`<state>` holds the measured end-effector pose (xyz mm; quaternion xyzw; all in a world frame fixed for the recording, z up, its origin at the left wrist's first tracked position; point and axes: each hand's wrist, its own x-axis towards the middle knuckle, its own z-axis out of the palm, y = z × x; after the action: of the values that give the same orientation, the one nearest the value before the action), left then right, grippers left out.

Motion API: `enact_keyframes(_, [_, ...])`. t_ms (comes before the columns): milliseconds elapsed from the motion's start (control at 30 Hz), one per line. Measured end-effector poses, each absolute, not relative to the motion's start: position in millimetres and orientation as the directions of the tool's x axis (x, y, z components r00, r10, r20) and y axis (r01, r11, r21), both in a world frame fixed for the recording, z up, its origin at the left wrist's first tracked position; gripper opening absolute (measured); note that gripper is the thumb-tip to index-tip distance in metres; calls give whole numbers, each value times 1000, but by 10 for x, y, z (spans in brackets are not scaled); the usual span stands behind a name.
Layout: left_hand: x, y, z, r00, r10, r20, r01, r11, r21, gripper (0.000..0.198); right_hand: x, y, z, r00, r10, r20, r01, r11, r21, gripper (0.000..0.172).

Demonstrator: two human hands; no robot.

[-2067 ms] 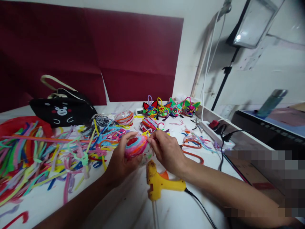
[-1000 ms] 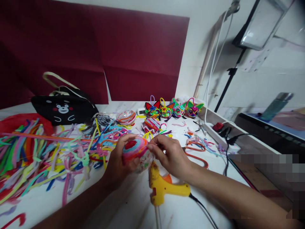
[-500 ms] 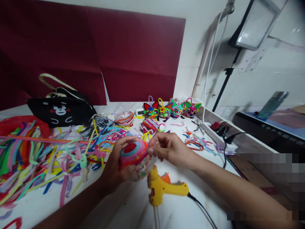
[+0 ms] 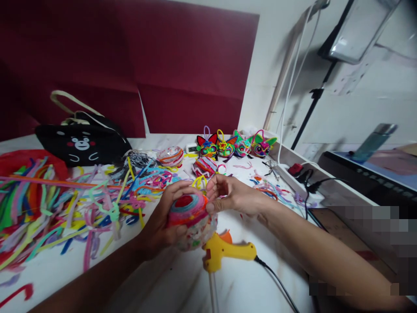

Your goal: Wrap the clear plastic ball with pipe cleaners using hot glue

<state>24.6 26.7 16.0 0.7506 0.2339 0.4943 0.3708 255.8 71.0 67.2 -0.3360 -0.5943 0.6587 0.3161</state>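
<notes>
My left hand (image 4: 163, 219) is wrapped round a ball (image 4: 192, 217) whose top is wound with pink, red, blue and orange pipe cleaner; its lower half shows clear with speckles. My right hand (image 4: 233, 195) touches the ball's right side, thumb pressed on the wound strands and fingers curled above. A yellow glue gun (image 4: 224, 251) lies on the white table (image 4: 182, 282) just below the ball, its black cord (image 4: 276, 282) trailing right.
Loose coloured pipe cleaners (image 4: 65, 204) cover the table's left. A black bear-face bag (image 4: 81, 145) sits at the back left. Several finished cat-face ornaments (image 4: 236, 147) and two wrapped balls (image 4: 203, 166) stand at the back. A power strip (image 4: 296, 174) and cables lie right.
The ball has been turned in my left hand, showing more of its clear underside. My right hand shifted from pinching at its top to pressing its right side.
</notes>
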Motion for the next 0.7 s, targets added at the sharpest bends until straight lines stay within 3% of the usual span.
enact_keyframes(267, [322, 224, 214, 288, 789, 543, -23, -562, 827, 73, 2559, 693, 597, -713, 687, -138, -89, -285, -954, 73])
enact_keyframes(700, [227, 432, 157, 232, 776, 587, -107, -579, 808, 80, 2511, 763, 467, -630, 777, 10, -235, -179, -955, 68])
